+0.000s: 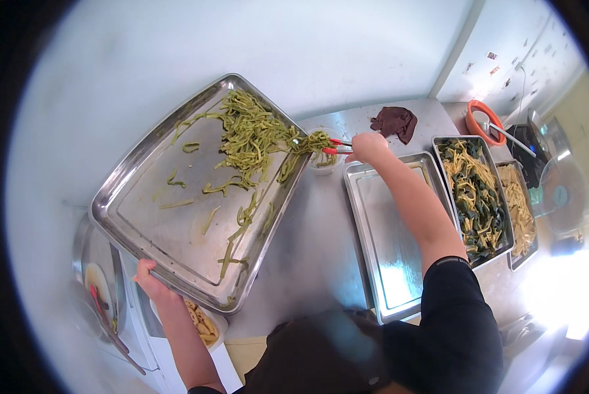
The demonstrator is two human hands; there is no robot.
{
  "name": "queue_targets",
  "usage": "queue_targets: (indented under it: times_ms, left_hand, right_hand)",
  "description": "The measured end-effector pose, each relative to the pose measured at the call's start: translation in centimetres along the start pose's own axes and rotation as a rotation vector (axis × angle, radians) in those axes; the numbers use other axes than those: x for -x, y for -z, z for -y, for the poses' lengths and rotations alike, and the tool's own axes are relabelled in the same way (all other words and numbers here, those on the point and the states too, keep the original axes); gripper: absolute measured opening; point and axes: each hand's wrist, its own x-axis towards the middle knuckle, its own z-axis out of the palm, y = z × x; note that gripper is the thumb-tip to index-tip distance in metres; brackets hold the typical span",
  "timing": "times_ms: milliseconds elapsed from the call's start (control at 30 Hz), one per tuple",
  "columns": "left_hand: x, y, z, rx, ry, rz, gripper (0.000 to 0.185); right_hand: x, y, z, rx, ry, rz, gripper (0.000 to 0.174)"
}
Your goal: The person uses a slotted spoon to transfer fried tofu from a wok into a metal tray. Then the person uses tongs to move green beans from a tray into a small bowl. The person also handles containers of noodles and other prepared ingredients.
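My left hand (155, 285) grips the lower left rim of a large stainless-steel tray (176, 236), which is held tilted with its right corner over a clear plastic container (325, 168). Green vegetable strips (247, 133) are heaped toward that corner, while loose strands lie scattered on the bare metal. In my right hand (369, 148) is a pair of tongs with red tips (334, 150). Those tips are at a clump of strips (316, 143) that hangs over the tray's edge into the container. The container's far side is partly hidden by the strips.
Right of the container lies another steel tray (388, 221) with a wet sheen. Beyond are trays of mixed dark-green and yellowish strips (474, 197) and pale strips (518, 212). A brown cloth (395, 123) and an orange bowl (486, 120) with a ladle sit farther back. A wall (324, 59) rises behind.
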Motion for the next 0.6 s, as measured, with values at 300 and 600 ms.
queue_targets:
  times_ms: [300, 600]
  left_hand:
    - [0.4, -0.9, -0.2, -0.088, -0.022, -0.020, 0.048]
    - [0.0, -0.2, 0.1, -0.142, -0.089, -0.020, 0.053]
  right_hand:
    - [-0.3, -1.1, -0.6, 0.020, 0.010, -0.037, 0.051]
    - [-2.4, -3.9, -0.4, 0.044, -0.006, -0.033, 0.045]
